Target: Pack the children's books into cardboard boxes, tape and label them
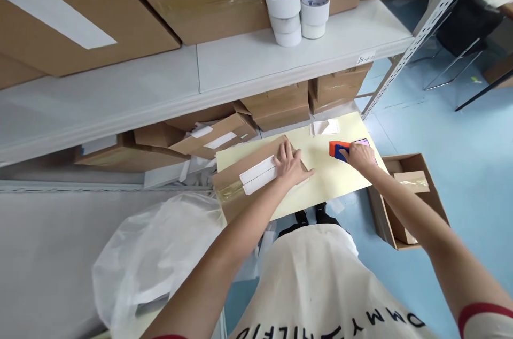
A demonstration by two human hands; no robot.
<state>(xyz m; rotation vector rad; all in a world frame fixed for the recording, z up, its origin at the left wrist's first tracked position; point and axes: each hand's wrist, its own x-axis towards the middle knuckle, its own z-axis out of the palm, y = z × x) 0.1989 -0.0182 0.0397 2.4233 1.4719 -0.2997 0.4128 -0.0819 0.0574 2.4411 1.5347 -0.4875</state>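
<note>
My left hand point(290, 163) lies flat with fingers spread on a brown cardboard box point(240, 181), beside two slim white boxes point(258, 174) resting on its top. The box sits on a pale yellow table point(340, 176). My right hand point(359, 156) is closed round an orange and blue tool point(337, 149), probably a tape dispenser, which rests on the table's right part. A phone with a pink screen point(363, 141) peeks out just behind that hand.
A white shelf point(224, 69) above carries large cardboard boxes and stacked tape rolls point(296, 10). Folded white paper point(325, 127) lies at the table's far edge. An open carton point(409, 197) stands on the blue floor at right. A clear plastic bag point(160, 259) bulges at left.
</note>
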